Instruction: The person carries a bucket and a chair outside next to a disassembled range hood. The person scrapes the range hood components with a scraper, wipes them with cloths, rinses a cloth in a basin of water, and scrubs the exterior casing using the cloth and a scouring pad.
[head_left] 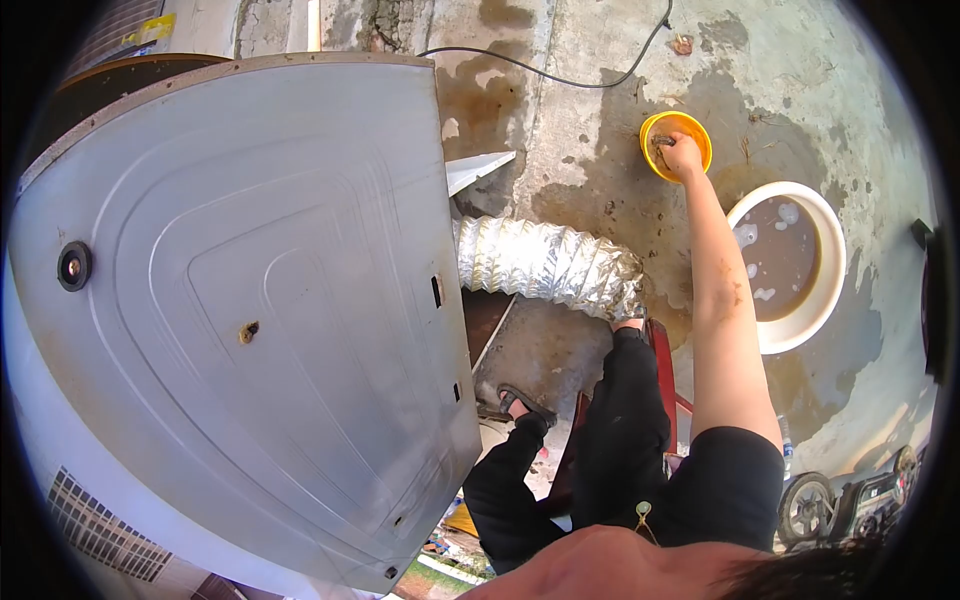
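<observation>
My right hand (683, 157) reaches into a small yellow bucket (706, 130) on the wet concrete. Its fingers are closed around something small and dark (663, 142), whose kind I cannot make out. Brownish contents show inside the bucket around the fingers. Close to my forearm stands a round white tub (833, 262) holding murky water (783, 255) with patches of foam. My left hand is out of sight.
A large grey metal panel (330, 330) with pressed curved ridges fills the left side. From its edge a silver flexible duct (545, 262) runs towards my foot. A black cable (540, 70) lies on the ground. Black wheels (806, 508) stand at lower right.
</observation>
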